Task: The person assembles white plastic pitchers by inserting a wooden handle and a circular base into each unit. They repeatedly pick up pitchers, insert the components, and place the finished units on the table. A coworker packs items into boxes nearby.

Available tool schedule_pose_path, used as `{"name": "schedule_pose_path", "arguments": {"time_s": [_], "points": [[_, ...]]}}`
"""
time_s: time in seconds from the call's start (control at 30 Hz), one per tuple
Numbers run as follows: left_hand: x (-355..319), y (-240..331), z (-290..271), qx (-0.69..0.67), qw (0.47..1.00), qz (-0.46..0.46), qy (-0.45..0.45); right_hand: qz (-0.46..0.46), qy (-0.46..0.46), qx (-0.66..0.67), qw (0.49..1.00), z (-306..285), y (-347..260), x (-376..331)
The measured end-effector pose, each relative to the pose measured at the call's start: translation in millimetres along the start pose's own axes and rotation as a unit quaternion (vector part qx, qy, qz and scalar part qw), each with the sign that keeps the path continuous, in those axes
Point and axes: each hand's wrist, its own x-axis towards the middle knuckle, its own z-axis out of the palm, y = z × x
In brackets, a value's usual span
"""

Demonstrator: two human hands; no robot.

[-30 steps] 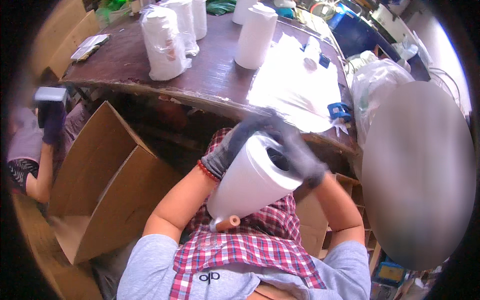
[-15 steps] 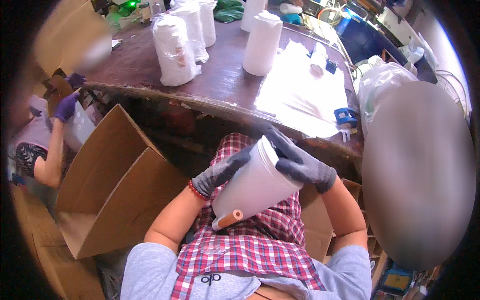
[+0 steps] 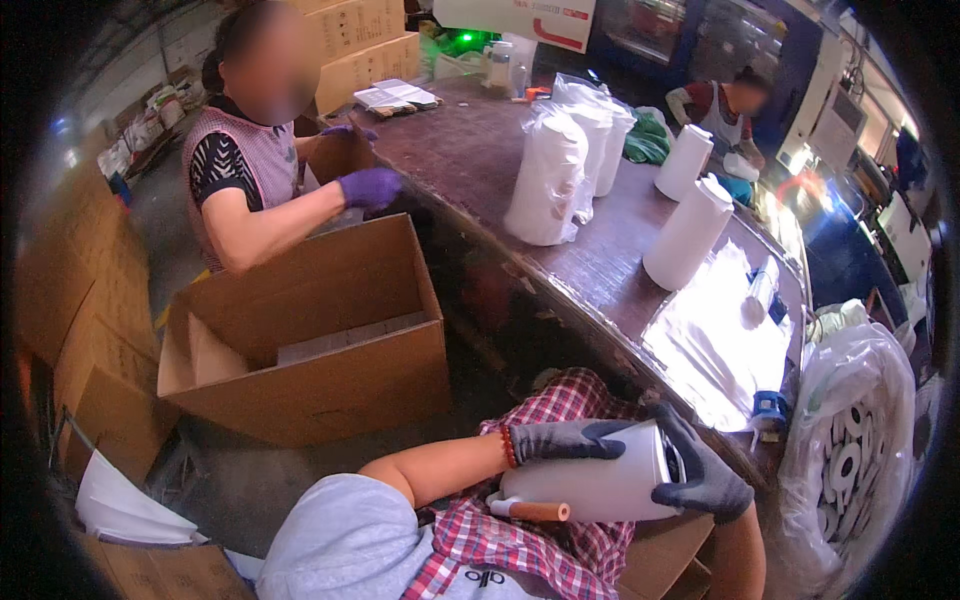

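Note:
A white plastic jug (image 3: 600,487) with a brown wooden handle (image 3: 537,511) lies on its side across my lap, over a red plaid apron. My left hand (image 3: 565,440), in a grey glove, rests on top of the jug's body. My right hand (image 3: 705,478), also in a grey glove, wraps over the jug's open end at the right. Both hands grip the jug.
An open cardboard box (image 3: 320,340) stands on the floor to my left. A dark wooden table (image 3: 600,260) carries white jugs (image 3: 687,233), some bagged in clear plastic (image 3: 547,180). A co-worker in purple gloves (image 3: 368,186) sits beyond the box. A clear bag of white parts (image 3: 850,450) hangs at right.
The jug has swung from tilted upright to lying flat on my lap. My view has turned left, bringing the co-worker and the open box into sight.

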Motion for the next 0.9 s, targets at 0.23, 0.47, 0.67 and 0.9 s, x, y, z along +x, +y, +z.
{"name": "schedule_pose_path", "arguments": {"time_s": [0.23,0.47,0.67,0.9], "points": [[-8.1,8.4,-4.9,0.001,0.999,-0.039,0.014,-0.013,0.097,0.054,0.994,24.1,4.9,6.2],[-16.8,-2.5,-8.8,-0.004,1.0,-0.005,0.029,-0.016,0.082,-0.065,0.994,31.8,-8.9,14.9],[-30.9,-2.3,-11.5,0.044,0.998,0.019,0.043,-0.05,0.068,-0.137,0.987,37.2,-27.4,23.4],[-47.9,13.0,-15.9,0.07,0.997,0.031,0.025,-0.124,0.017,-0.203,0.971,33.8,-50.8,35.7]]}}
